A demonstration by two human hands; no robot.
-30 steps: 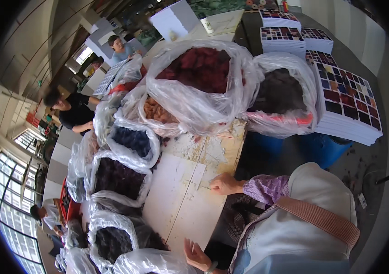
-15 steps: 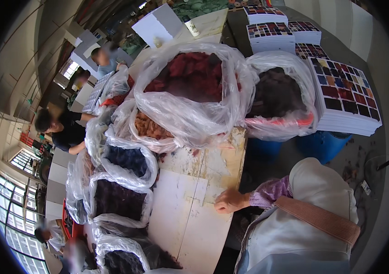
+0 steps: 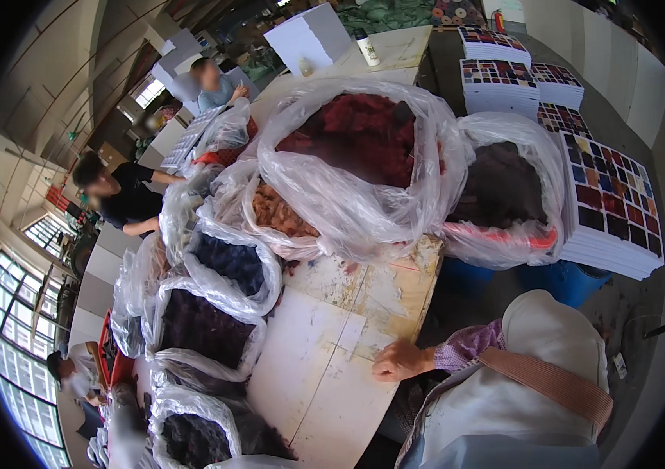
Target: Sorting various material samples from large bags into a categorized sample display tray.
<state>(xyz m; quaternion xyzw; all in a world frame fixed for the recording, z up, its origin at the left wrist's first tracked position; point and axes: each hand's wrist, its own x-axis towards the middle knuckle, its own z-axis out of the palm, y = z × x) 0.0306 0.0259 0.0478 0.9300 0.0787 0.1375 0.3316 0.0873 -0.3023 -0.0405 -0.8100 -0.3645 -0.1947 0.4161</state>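
My right hand (image 3: 402,362), coming from a purple patterned cuff (image 3: 469,345), rests at the near edge of the worktable (image 3: 332,313). Its fingers are curled in, and whatever they may hold is hidden. No left hand shows. Around the tabletop stand containers lined with clear plastic bags, filled with loose, fluffy fibre: a large dark red one (image 3: 356,141), an orange-brown one (image 3: 282,211), a navy one (image 3: 231,262), a dark purple one (image 3: 201,328) and a blackish one (image 3: 196,439). A dark grey-brown one (image 3: 500,187) stands beyond the table's corner.
Stacks of colour swatch sheets (image 3: 610,195) stand at the right, near a blue barrel (image 3: 571,283). A white bottle (image 3: 367,48) and a white board (image 3: 309,39) are at the back. Across the table, a person in black (image 3: 133,195) reaches toward the bags; others work farther off.
The view has swung, so the table and bags sit lower and farther right at the top. My right hand stays curled at the table edge.
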